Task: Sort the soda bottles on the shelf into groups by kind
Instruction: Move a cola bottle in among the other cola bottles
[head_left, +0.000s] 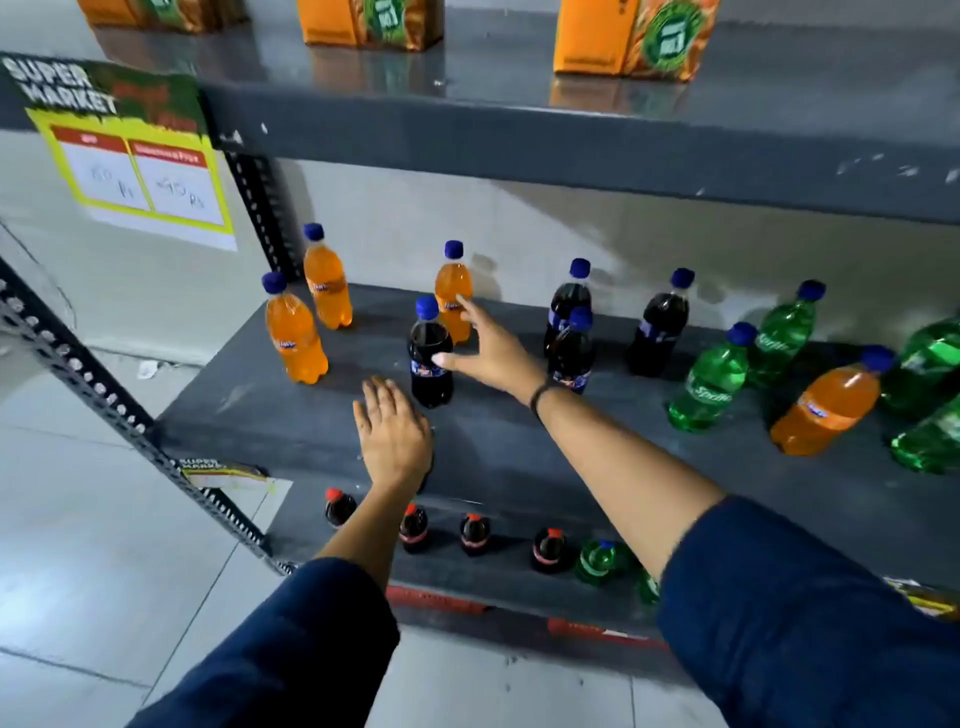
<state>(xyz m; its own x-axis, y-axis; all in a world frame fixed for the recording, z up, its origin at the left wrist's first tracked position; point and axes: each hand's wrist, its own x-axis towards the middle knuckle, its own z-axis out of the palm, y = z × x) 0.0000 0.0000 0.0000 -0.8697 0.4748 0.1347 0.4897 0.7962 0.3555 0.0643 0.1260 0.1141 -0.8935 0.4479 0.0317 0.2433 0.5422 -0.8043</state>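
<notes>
Right hand (480, 345) wide open by the dark cola bottle (430, 353); left hand (395, 436) flat, empty. A clumsy grab could topple the orange bottle (453, 291) behind.

Cola bottle (431, 353) on shelf (291, 415), before orange bottle (453, 291).

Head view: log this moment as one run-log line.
right hand: open, reaching between dark cola bottle and orange soda bottle | left hand: open, flat over shelf | sorting unfinished
</notes>
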